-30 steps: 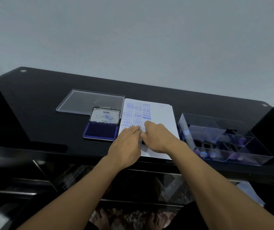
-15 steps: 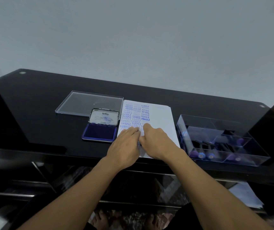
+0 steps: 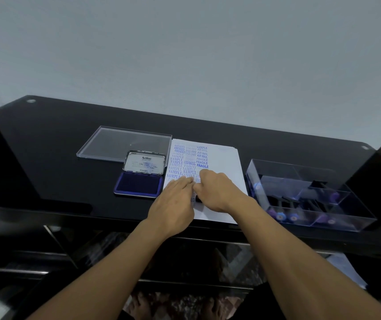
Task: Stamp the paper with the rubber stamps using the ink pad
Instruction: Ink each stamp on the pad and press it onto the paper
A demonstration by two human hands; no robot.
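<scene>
A: What's there, left to right?
B: A clear lid [image 3: 125, 144], the open ink pad [image 3: 138, 187], then the paper [image 3: 224, 158]. The left hand [image 3: 173, 204] lies flat on it, fingers straight. The right hand [image 3: 219, 192] is curled down over a stamp [image 3: 199, 199], only a dark sliver showing. A tray [image 3: 253, 179] of stamps sits far right.
A: Any change?
B: Hardly. Both hands have stayed put, so this print is probably still being pressed.

ink pad [image 3: 138, 184] left of paper [image 3: 224, 162]
</scene>
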